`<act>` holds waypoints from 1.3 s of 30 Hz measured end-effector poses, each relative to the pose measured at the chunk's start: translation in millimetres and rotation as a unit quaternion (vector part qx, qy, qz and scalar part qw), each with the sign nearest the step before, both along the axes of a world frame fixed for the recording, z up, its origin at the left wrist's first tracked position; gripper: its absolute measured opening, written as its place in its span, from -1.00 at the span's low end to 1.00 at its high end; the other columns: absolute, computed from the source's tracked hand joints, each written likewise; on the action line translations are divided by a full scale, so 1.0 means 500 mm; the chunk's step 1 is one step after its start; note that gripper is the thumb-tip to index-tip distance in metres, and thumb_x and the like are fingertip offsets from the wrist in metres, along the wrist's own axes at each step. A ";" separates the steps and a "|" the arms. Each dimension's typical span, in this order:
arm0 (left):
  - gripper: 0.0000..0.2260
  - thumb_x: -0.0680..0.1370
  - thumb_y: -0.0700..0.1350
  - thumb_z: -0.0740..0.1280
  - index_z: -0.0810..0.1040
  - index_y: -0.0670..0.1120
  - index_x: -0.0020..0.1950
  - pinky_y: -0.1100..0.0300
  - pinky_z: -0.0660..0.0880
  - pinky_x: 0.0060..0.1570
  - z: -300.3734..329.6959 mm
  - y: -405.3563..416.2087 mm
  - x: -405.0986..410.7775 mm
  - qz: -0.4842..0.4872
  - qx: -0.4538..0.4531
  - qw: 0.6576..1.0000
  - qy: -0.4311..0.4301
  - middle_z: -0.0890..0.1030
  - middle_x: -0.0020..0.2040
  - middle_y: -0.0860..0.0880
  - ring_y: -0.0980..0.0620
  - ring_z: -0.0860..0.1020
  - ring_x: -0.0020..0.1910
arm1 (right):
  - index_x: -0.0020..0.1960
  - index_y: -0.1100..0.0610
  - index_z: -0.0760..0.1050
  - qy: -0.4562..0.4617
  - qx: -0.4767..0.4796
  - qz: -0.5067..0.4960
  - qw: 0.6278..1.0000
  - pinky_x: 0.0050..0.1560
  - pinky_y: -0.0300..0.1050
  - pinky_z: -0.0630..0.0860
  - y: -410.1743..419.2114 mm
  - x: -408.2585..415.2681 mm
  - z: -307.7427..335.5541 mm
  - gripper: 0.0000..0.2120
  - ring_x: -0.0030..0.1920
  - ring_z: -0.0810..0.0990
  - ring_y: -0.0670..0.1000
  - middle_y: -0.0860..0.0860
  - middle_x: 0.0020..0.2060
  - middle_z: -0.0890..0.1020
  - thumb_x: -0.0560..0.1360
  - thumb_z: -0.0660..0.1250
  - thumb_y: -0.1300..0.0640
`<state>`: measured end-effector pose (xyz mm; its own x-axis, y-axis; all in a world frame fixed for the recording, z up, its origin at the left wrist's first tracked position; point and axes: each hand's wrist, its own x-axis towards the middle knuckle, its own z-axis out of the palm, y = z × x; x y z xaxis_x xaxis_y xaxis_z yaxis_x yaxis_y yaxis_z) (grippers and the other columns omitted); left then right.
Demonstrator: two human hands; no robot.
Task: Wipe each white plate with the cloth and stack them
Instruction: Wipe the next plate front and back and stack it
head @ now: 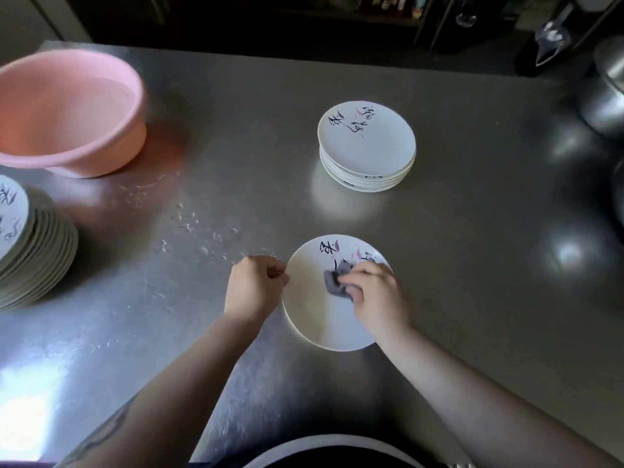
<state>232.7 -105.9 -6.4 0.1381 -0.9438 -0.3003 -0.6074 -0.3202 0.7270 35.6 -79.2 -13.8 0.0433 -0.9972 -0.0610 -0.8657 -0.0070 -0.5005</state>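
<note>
Stainless steel bench (472, 231), wet with droplets left of the white plate (314, 319) before me. My right hand (374, 295) fingers grasp the grey cloth (332, 282) on it; left hand (253, 285) fingers pinch its rim. Stacked plates (366, 146) behind, another plate stack (30, 244) and pink basin (67, 113) at the left edge.

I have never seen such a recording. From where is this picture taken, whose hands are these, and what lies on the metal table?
There is one picture, from a camera worn on a person's head, looking down. The right hand presses a small grey cloth onto a white plate. The left hand holds that plate's rim. On the steel table stand a plate stack farther away, a taller stack at the left edge, a pink basin, and some water drops.
</note>
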 end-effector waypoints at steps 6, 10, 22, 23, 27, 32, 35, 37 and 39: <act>-0.95 0.42 -0.27 0.42 0.68 -0.16 -0.21 -0.04 0.61 -0.14 -0.004 -0.001 -0.001 0.017 0.013 1.000 0.009 0.65 -0.30 -0.13 -0.19 0.64 -0.24 | 0.01 0.03 0.68 -0.006 -0.002 0.077 0.997 -0.05 -0.09 0.47 -0.015 0.074 0.009 -0.74 0.05 0.52 0.10 -0.04 -0.01 0.63 0.44 0.35 0.30; -0.88 0.41 -0.29 0.39 0.68 -0.10 -0.21 0.00 0.60 -0.16 -0.006 0.000 -0.002 0.006 0.007 1.000 -0.008 0.65 -0.34 -0.05 -0.14 0.63 -0.26 | -0.07 0.04 0.70 -0.045 0.009 0.161 0.986 -0.09 -0.13 0.49 0.050 0.022 0.016 -0.77 -0.04 0.56 0.06 -0.05 -0.13 0.62 0.38 0.42 0.32; -0.88 0.38 -0.11 0.51 0.63 0.02 -0.13 0.14 0.55 -0.07 0.042 -0.110 -0.003 -0.145 0.041 0.979 -0.137 0.68 -0.13 0.02 -0.06 0.62 -0.08 | -0.08 0.16 0.68 -0.085 -0.057 -0.022 0.994 -0.05 -0.19 0.46 -0.113 -0.030 0.065 -0.80 -0.10 0.60 0.05 0.04 -0.09 0.63 0.36 0.42 0.38; -0.87 0.38 -0.11 0.50 0.64 0.02 -0.10 0.16 0.54 -0.08 0.042 -0.122 -0.016 -0.150 0.033 0.980 -0.124 0.68 -0.11 0.02 -0.06 0.62 -0.06 | -0.07 0.18 0.67 -0.074 -0.034 0.004 0.997 -0.02 -0.12 0.48 -0.124 -0.022 0.060 -0.81 -0.06 0.59 0.08 0.06 -0.07 0.62 0.37 0.41 0.38; -0.92 0.42 -0.13 0.49 0.67 -0.08 -0.11 0.13 0.41 -0.21 0.022 -0.129 -0.053 -0.169 0.014 0.983 -0.071 0.63 -0.21 -0.08 -0.13 0.58 -0.14 | -0.09 0.10 0.68 0.003 -0.022 0.090 0.996 -0.16 0.04 0.51 -0.126 0.005 0.029 -0.86 0.04 0.54 0.09 0.00 -0.08 0.62 0.39 0.43 0.27; -0.92 0.39 -0.21 0.50 0.68 -0.12 -0.13 0.22 0.38 -0.24 0.006 -0.131 -0.034 -0.141 0.034 0.985 -0.088 0.62 -0.24 -0.03 -0.06 0.55 -0.19 | -0.19 0.02 0.67 0.048 -0.082 0.042 0.995 -0.29 -0.03 0.49 -0.112 -0.018 0.020 -0.86 -0.11 0.57 0.12 -0.04 -0.19 0.60 0.34 0.47 0.24; -0.90 0.37 -0.19 0.50 0.62 -0.06 -0.19 0.14 0.53 -0.17 0.003 -0.117 -0.016 -0.176 0.089 0.973 -0.118 0.65 -0.24 -0.04 -0.09 0.62 -0.18 | -0.18 0.02 0.67 0.072 -0.071 0.030 0.994 -0.23 -0.04 0.46 -0.100 -0.046 0.020 -0.83 -0.13 0.55 0.13 -0.03 -0.20 0.58 0.34 0.44 0.28; -0.83 0.35 -0.14 0.52 0.54 0.01 -0.25 0.07 0.59 -0.07 0.007 -0.116 -0.011 -0.221 0.135 0.957 -0.133 0.65 -0.26 -0.02 -0.07 0.65 -0.16 | -0.15 0.01 0.67 0.074 -0.051 0.025 0.996 -0.23 -0.01 0.48 -0.099 -0.047 0.023 -0.82 -0.08 0.53 0.11 -0.04 -0.17 0.58 0.37 0.41 0.27; -0.80 0.34 -0.08 0.55 0.53 0.08 -0.28 0.06 0.59 -0.03 0.011 -0.129 -0.016 -0.241 0.135 0.950 -0.144 0.66 -0.23 0.02 -0.03 0.65 -0.12 | -0.14 0.02 0.67 0.071 -0.043 0.031 0.996 -0.21 -0.01 0.48 -0.108 -0.036 0.026 -0.83 -0.06 0.52 0.10 -0.03 -0.16 0.59 0.37 0.41 0.26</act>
<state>224.7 -170.5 -0.9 -0.1774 -0.8121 -0.5559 -0.8922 -0.1057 0.4391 17.4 -133.4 -0.7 0.1026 -0.9946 0.0145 -0.9242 -0.1007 -0.3684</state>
